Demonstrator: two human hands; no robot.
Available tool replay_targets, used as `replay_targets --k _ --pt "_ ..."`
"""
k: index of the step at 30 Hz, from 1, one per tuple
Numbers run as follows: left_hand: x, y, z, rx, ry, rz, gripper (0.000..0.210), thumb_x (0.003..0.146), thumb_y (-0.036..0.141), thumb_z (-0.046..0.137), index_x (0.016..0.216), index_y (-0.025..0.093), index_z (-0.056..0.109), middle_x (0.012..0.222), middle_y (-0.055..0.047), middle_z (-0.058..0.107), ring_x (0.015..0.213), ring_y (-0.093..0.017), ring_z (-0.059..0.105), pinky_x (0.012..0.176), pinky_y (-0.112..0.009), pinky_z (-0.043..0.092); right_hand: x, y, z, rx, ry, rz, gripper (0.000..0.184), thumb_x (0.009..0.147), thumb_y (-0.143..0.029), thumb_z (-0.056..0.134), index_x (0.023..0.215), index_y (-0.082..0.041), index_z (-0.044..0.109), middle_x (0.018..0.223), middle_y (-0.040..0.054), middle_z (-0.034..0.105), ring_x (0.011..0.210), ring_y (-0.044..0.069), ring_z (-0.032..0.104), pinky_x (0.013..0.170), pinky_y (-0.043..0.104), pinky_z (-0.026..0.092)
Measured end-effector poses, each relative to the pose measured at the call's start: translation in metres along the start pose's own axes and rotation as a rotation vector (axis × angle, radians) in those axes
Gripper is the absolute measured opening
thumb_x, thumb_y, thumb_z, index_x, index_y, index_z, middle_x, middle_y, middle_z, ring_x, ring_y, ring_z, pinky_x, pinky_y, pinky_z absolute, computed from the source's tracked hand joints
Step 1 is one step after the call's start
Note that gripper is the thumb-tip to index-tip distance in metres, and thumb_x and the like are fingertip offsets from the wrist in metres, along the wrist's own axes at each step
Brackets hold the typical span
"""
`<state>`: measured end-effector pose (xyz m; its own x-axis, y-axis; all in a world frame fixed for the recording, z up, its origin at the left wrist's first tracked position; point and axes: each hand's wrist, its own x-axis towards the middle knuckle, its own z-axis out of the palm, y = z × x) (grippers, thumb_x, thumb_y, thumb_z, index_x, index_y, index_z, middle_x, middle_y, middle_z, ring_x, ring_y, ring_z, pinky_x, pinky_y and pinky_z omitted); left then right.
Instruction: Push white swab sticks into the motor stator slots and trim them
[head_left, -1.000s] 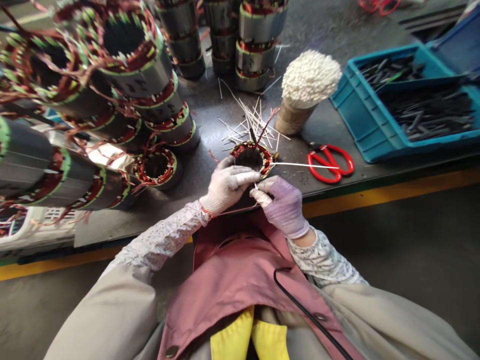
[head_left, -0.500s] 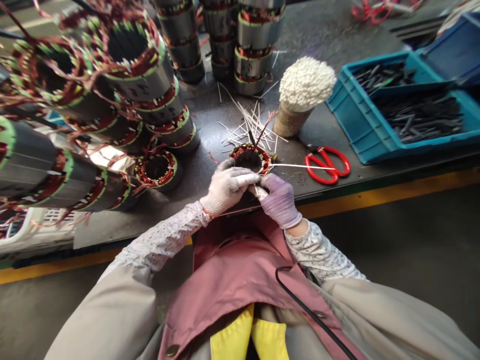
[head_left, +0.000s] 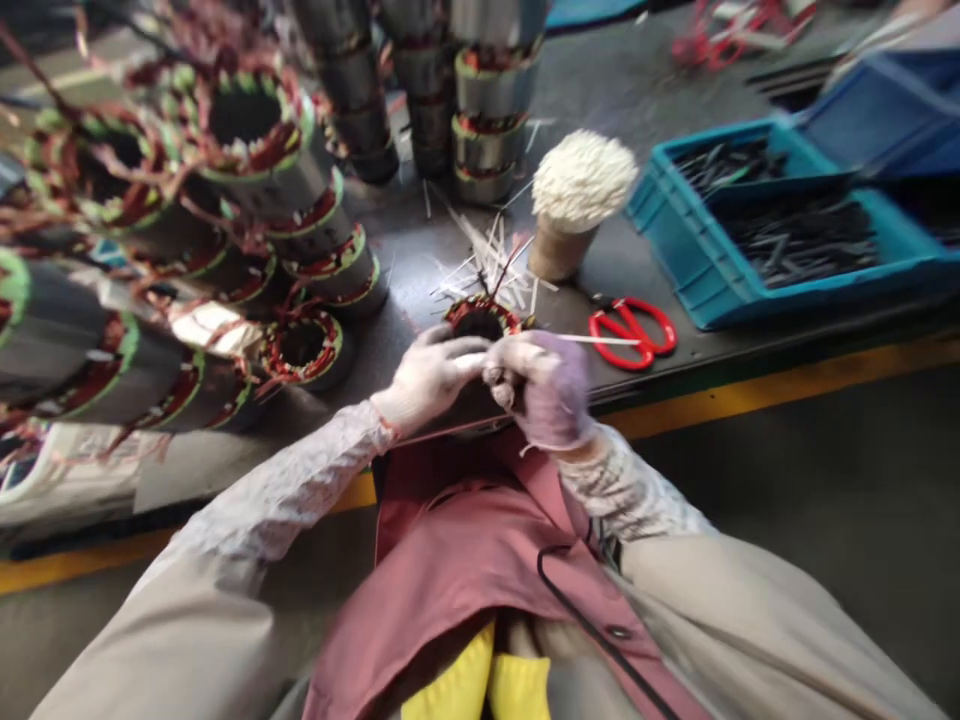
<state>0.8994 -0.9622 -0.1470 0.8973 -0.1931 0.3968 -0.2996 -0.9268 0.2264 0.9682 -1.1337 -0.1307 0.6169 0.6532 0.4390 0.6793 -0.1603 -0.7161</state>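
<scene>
A small motor stator (head_left: 480, 312) with red-brown windings stands at the bench's front edge. My left hand (head_left: 431, 378), in a whitish glove, grips its near left side, the fingers reaching over the rim. My right hand (head_left: 551, 385), in a purple glove with pale fingertips, is blurred and closed just in front of the rim. A thin white tie shows a short tail below the right palm, so the fist seems closed on it. Another white strip (head_left: 607, 341) runs from behind this hand to the red-handled scissors (head_left: 632, 333). The fingers cover the stator's near rim.
Stacked stators (head_left: 300, 200) crowd the left, with more stacks (head_left: 491, 120) behind. Loose white strips (head_left: 491, 260) lie beyond the stator. A cup (head_left: 562, 250) holds a thick white bundle. A teal bin (head_left: 697, 290) of black pieces stands right.
My right hand has turned and pulled back slightly, its fingers now curled up into a fist. My left hand stays at the stator. The whole view has shifted a little.
</scene>
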Motion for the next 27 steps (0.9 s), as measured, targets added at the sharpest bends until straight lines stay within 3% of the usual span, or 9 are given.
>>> replay_targets --k 3,5,8,10,12,15,20,24,27 --pt "-0.002 -0.001 -0.009 0.152 -0.086 0.037 0.030 0.097 0.021 0.045 0.109 0.026 0.071 0.113 -0.005 0.074 0.100 -0.020 0.069 0.096 -0.041 0.050 0.053 0.002 0.020 0.400 0.055 0.283 0.032 0.092 -0.029 0.030 0.064 -0.021 0.044 0.055 -0.0017 0.049 0.038 0.008 0.035 0.037 0.023 0.030" --pt "0.000 -0.005 -0.020 0.282 -0.184 0.088 0.032 0.096 0.019 0.046 0.121 0.026 0.066 0.127 -0.006 0.067 0.111 -0.024 0.065 0.099 -0.048 0.048 0.076 0.011 0.016 0.487 0.096 0.361 0.031 0.090 -0.031 0.037 0.062 -0.021 0.044 0.057 -0.0011 0.050 0.042 0.008 0.040 0.041 0.023 0.036" --pt "0.007 -0.019 -0.042 0.450 -0.351 0.209 0.042 0.094 0.012 0.048 0.132 0.028 0.057 0.141 -0.006 0.057 0.126 -0.031 0.054 0.096 -0.055 0.046 0.086 0.039 -0.015 0.334 0.287 0.192 0.020 0.087 -0.035 0.052 0.075 -0.020 0.059 0.075 0.0024 0.061 0.067 0.013 0.056 0.065 0.028 0.050" --pt "0.011 -0.032 -0.053 0.456 -0.465 0.266 0.039 0.093 0.013 0.051 0.128 0.028 0.059 0.132 -0.005 0.064 0.119 -0.029 0.057 0.086 -0.044 0.051 0.088 0.061 -0.043 0.069 0.428 0.015 0.014 0.087 -0.034 0.059 0.089 -0.021 0.064 0.094 0.0067 0.065 0.090 0.018 0.059 0.085 0.036 0.050" --pt "0.013 -0.042 -0.058 0.390 -0.549 0.297 0.031 0.093 0.022 0.057 0.122 0.029 0.063 0.117 -0.004 0.070 0.103 -0.023 0.062 0.075 -0.033 0.051 0.095 0.080 -0.066 -0.159 0.461 -0.053 0.015 0.087 -0.034 0.062 0.096 -0.022 0.064 0.110 0.0112 0.063 0.107 0.024 0.054 0.096 0.043 0.045" --pt "0.012 -0.041 -0.051 0.324 -0.511 0.224 0.035 0.088 0.037 0.067 0.122 0.029 0.064 0.106 -0.005 0.071 0.092 -0.020 0.062 0.070 -0.029 0.050 0.111 0.099 -0.079 -0.384 0.374 -0.063 0.019 0.089 -0.034 0.061 0.101 -0.020 0.066 0.121 0.0144 0.057 0.115 0.028 0.048 0.099 0.049 0.039" --pt "0.014 -0.019 -0.037 0.331 -0.439 -0.008 0.040 0.087 0.039 0.066 0.125 0.026 0.063 0.112 -0.008 0.070 0.102 -0.027 0.061 0.075 -0.033 0.052 0.129 0.107 -0.061 -0.578 0.330 -0.147 0.025 0.093 -0.038 0.057 0.091 -0.016 0.067 0.116 0.0148 0.061 0.113 0.029 0.046 0.095 0.049 0.035" --pt "0.018 -0.016 -0.042 0.288 -0.488 -0.024 0.054 0.082 0.036 0.071 0.133 0.025 0.058 0.121 -0.008 0.067 0.110 -0.029 0.058 0.082 -0.037 0.053 0.135 0.108 -0.050 -0.653 0.320 -0.068 0.031 0.089 -0.043 0.062 0.079 -0.013 0.065 0.106 0.0144 0.065 0.107 0.028 0.050 0.090 0.047 0.035" --pt "0.016 -0.023 -0.045 0.262 -0.476 -0.002 0.054 0.083 0.030 0.069 0.135 0.025 0.057 0.127 -0.007 0.065 0.111 -0.029 0.057 0.083 -0.037 0.053 0.132 0.107 -0.054 -0.536 0.304 -0.047 0.028 0.089 -0.043 0.062 0.081 -0.016 0.065 0.108 0.0131 0.066 0.108 0.026 0.050 0.093 0.046 0.035"
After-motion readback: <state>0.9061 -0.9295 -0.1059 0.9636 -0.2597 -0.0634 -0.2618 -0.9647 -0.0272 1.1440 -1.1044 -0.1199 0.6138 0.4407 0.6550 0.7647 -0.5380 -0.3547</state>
